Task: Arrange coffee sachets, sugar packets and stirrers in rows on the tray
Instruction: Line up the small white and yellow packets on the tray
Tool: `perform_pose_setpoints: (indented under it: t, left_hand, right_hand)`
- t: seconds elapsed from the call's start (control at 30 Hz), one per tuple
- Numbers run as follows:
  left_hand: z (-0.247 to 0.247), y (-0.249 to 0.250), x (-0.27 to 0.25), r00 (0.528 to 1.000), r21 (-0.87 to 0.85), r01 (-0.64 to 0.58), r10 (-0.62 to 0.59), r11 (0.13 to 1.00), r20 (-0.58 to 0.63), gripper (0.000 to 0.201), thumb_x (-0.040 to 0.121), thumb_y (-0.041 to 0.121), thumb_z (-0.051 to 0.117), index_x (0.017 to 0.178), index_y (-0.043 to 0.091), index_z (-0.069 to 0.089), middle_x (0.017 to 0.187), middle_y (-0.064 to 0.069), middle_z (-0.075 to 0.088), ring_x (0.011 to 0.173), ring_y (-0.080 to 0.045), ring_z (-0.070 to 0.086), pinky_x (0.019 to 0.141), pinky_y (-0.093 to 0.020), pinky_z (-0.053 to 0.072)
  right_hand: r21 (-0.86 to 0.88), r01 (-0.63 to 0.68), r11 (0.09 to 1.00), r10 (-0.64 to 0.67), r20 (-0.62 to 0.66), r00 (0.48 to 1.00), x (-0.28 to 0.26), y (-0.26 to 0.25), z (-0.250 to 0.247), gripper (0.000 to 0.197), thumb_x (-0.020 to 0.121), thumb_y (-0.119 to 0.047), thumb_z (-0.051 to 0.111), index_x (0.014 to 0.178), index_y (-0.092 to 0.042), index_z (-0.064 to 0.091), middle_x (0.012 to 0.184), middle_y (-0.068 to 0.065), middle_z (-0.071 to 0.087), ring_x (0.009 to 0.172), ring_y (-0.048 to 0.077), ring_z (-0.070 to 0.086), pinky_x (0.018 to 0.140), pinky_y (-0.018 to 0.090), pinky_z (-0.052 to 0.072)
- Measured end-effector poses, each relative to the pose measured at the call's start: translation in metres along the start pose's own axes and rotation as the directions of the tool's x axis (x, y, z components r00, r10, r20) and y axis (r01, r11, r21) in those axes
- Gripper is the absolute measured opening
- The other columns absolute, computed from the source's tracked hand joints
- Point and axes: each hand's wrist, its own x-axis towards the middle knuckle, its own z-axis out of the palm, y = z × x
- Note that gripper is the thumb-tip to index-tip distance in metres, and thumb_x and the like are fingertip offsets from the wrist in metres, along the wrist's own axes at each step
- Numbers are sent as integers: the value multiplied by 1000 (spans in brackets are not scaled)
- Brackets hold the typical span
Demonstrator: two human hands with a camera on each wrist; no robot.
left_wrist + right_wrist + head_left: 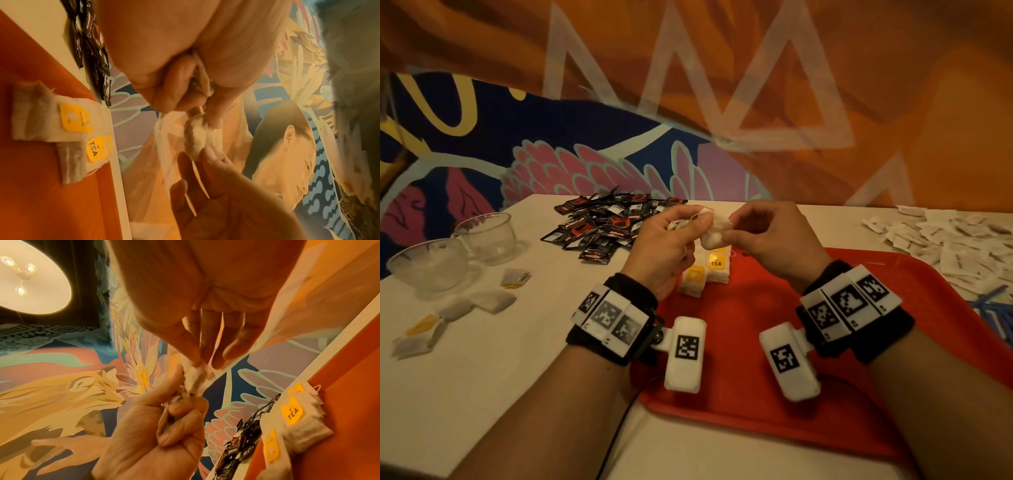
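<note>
Both hands are raised above the far left corner of the red tray [774,342], sharing one white tea bag [714,229]. The left hand [667,246] has its fingers curled, pinching the bag's left end, with more bag paper bunched in its fist; the right hand [770,240] pinches the bag's right end between thumb and forefinger, its other fingers loosely bent.

On the tray, at that far left corner, lie two stacks of tea bags [705,274] side by side and touching, each topped by a yellow tag. Left of the tray on the worktop [517,359] are two glass cups [458,250] and about five loose tea bags [455,315]. Beyond the tray's far left corner sits one heap of black coffee sachets [606,222], too many to count. Right of the tray's far edge spreads a heap of white sugar packets [955,240], and a bundle of blue stirrers [996,308] lies just off the tray's right edge.

Only the head view shows cups, sugar and stirrers. The left wrist view [197,141] shows the bag's fuzzy paper between both hands' fingertips. Only the right wrist view shows a round ceiling lamp [26,275].
</note>
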Motion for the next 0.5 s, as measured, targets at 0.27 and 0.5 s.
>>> perform_pose_setpoints:
  t: [0.27,0.5]
  left_hand:
    - [0,-1,-3,998,110,-63,61,992,26,20,94,5,62,111,12,68,60,3,52,42,-7,30,34,-14,26]
    - [0,-1,-2,999,122,-4,0,993,35,9,93,13,65,98,7,67,63,-3,40,50,-13,29,33,-15,24]
  right_hand:
    - [181,30,983,-28,-13,1000,-1,-6,0,26,79,3,76,90,-19,65,84,-1,72,72,10,68,62,25,54]
    - [108,108,988,-102,-56,993,0,-6,0,30,81,5,70,95,-21,63,93,-3,71,82,10,70,69,23,57]
